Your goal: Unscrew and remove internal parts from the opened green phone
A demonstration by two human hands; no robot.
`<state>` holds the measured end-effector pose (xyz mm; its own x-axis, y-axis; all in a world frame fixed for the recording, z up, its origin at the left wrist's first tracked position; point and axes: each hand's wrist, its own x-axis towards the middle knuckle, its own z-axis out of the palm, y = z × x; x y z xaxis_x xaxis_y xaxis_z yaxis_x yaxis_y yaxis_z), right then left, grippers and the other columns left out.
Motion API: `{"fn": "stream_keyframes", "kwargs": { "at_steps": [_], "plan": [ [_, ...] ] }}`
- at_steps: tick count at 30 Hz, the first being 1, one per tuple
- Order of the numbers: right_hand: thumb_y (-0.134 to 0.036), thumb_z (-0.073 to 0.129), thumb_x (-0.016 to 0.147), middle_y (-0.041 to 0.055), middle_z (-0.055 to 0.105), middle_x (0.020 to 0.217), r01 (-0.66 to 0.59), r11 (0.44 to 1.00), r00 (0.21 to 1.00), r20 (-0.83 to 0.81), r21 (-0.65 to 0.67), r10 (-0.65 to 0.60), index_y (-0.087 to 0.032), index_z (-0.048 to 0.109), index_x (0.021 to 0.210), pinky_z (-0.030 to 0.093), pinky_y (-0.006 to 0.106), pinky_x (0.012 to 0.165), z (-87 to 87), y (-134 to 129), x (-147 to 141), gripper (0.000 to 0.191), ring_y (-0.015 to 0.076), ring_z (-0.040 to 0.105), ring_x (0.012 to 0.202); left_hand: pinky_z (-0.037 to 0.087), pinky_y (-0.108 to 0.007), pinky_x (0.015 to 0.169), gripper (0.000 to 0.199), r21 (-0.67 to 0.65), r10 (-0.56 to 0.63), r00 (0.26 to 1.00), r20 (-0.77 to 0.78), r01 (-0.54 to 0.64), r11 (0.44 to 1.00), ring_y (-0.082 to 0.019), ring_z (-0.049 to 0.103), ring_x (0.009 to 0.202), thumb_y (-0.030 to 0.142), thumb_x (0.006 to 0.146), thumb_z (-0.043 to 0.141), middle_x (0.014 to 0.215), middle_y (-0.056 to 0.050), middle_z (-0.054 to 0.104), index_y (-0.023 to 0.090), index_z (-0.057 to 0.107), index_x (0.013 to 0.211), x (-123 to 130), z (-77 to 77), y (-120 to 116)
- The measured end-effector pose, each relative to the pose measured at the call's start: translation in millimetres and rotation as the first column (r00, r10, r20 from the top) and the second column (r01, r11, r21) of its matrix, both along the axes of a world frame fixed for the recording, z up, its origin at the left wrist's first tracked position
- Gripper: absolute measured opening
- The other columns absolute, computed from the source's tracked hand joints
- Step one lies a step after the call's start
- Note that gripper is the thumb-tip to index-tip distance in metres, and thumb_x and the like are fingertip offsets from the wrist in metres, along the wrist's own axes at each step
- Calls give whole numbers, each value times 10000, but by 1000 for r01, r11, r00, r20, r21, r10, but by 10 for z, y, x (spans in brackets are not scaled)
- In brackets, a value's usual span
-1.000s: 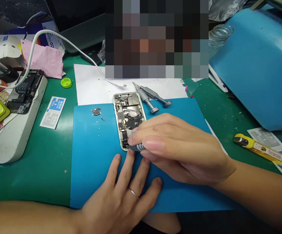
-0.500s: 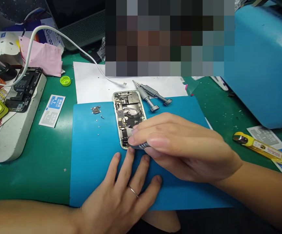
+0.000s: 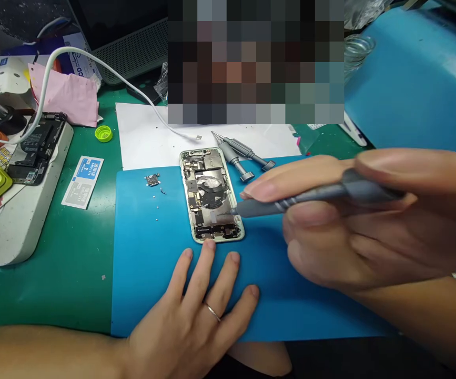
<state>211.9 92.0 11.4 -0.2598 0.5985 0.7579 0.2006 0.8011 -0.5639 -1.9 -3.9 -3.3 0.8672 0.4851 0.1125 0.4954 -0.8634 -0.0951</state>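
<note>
Right fingers (image 3: 306, 176) pinch a screwdriver (image 3: 259, 209). Left fingers (image 3: 197, 280), spread and empty, touch the phone (image 3: 212, 202) straddling the mat's (image 3: 144, 252) far edge.

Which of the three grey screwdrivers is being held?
The screwdriver in the right hand, pointing toward the opened phone; the other two screwdrivers lie beside its far end.

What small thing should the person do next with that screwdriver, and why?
Perhaps tilt the screwdriver more upright over the opened phone: the right hand holds it nearly level, its front end reaching over the phone's edge, an angle likely awkward for turning it.
</note>
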Motion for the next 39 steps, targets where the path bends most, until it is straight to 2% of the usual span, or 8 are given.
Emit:
{"fn": "stream_keyframes", "kwargs": {
  "at_steps": [3,7,10,17,25,32,36,39],
  "plan": [
    [47,637,866,6,772,1019,44,995,999,-21,95,-42,-290,576,1445,676,329,850,-39,40,-26,673,157,759,902,231,-612,1167,561,-14,0,1000,6,0,1000,-472,468,1430,356,1033,506,1613,-177,433,199,444,1567,-4,14,18],
    [19,618,901,16,769,1107,-3,1000,1000,-6,-31,3,-357,566,1452,675,331,754,-69,31,-87,669,166,760,902,194,-642,1175,592,-68,4,1000,5,-4,998,-519,402,1458,408,1022,524,1624,-163,412,215,432,1574,-8,34,44],
    [28,604,912,22,767,1127,-38,995,999,10,-92,39,-392,541,1464,670,339,783,-67,-3,-100,696,165,757,953,198,-653,1168,612,-90,19,1000,4,-19,996,-544,383,1457,447,1012,536,1627,-150,407,235,427,1576,-4,39,51],
    [37,613,903,48,760,1132,-123,985,992,-11,-125,122,-281,561,1439,682,277,802,-69,0,-103,625,154,756,1008,236,-649,1153,603,-68,16,1000,-8,-16,998,-537,438,1425,436,1017,517,1614,-154,425,228,423,1575,18,23,40],
    [8,596,926,53,760,1093,-147,978,988,23,-146,152,-252,566,1377,689,309,798,-67,5,-123,522,166,757,989,243,-653,1151,583,-68,23,1000,-14,-23,997,-531,440,1427,414,1028,500,1617,-160,418,222,422,1573,21,23,26],
    [61,601,890,60,758,1121,-169,975,985,15,-144,173,-278,529,1465,678,317,856,-91,-10,-118,672,170,748,1036,240,-653,1150,595,-83,22,1000,-20,-23,996,-543,423,1435,426,1032,486,1632,-176,391,208,406,1579,27,22,27],
    [78,606,869,49,754,1128,-146,983,989,1,-112,147,-316,514,1488,677,341,841,-91,-6,-113,740,178,747,1027,237,-653,1148,576,-69,13,1000,-27,-15,998,-534,448,1419,420,1033,484,1619,-162,416,225,420,1572,17,23,35],
    [85,586,871,71,747,1109,-145,987,989,13,-73,146,-297,488,1512,677,361,835,-76,-3,-113,753,183,738,1016,239,-646,1148,584,-64,8,1000,-30,-10,998,-530,457,1412,448,1031,485,1612,-161,425,228,425,1569,7,19,43]
  ]
}}
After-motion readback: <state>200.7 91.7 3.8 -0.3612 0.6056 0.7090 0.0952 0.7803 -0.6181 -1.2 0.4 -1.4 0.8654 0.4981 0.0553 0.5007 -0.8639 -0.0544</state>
